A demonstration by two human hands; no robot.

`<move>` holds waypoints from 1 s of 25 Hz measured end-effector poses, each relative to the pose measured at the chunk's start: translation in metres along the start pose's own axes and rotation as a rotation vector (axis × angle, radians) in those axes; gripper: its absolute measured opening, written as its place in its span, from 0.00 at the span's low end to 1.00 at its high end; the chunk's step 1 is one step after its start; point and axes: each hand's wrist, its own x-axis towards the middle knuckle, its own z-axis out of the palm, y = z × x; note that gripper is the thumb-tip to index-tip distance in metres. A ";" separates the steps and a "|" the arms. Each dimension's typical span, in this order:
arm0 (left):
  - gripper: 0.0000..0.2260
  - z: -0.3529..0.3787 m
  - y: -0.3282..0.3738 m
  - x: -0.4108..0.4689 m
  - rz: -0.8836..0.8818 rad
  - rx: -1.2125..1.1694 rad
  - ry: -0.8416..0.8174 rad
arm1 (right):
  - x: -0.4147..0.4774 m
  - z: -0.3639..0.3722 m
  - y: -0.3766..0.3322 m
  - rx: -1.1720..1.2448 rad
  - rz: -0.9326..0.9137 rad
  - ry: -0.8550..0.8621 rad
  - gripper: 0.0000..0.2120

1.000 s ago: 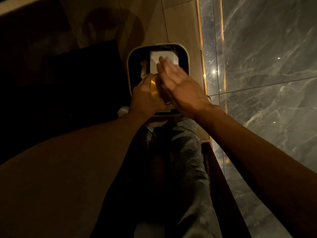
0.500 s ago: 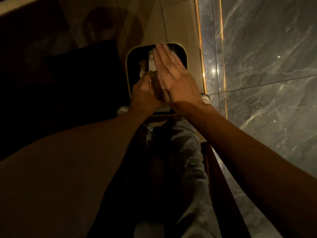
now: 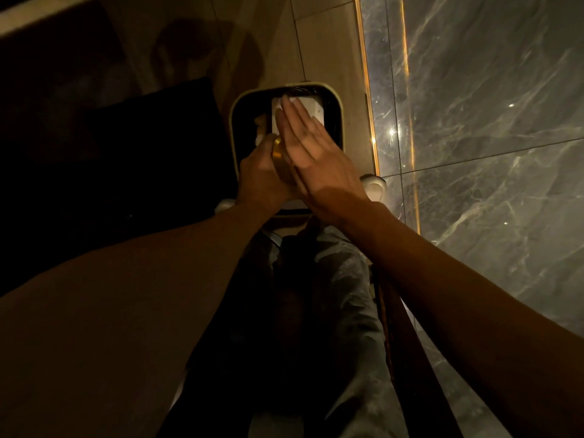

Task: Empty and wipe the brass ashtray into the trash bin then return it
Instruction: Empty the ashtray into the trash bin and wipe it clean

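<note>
My left hand (image 3: 260,177) grips the brass ashtray (image 3: 279,159), tipped on its side above the trash bin (image 3: 333,99), a square black bin with a pale rounded rim on the floor. My right hand (image 3: 311,153) is flat with fingers straight and together, its palm against the open side of the ashtray; most of the ashtray is hidden between the hands. White paper (image 3: 311,107) lies inside the bin beyond my fingertips.
A grey marble wall (image 3: 489,121) with a gold edge strip rises on the right. A dark mat or furniture (image 3: 142,147) lies left of the bin on the beige tiled floor. My legs in grey trousers (image 3: 335,295) stand below.
My right hand slid forward over the ashtray and back a little, staying flat. My left hand has kept the ashtray over the bin.
</note>
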 end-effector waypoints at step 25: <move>0.44 -0.009 -0.008 -0.011 0.036 0.020 -0.065 | -0.011 0.008 0.021 0.022 0.156 -0.291 0.26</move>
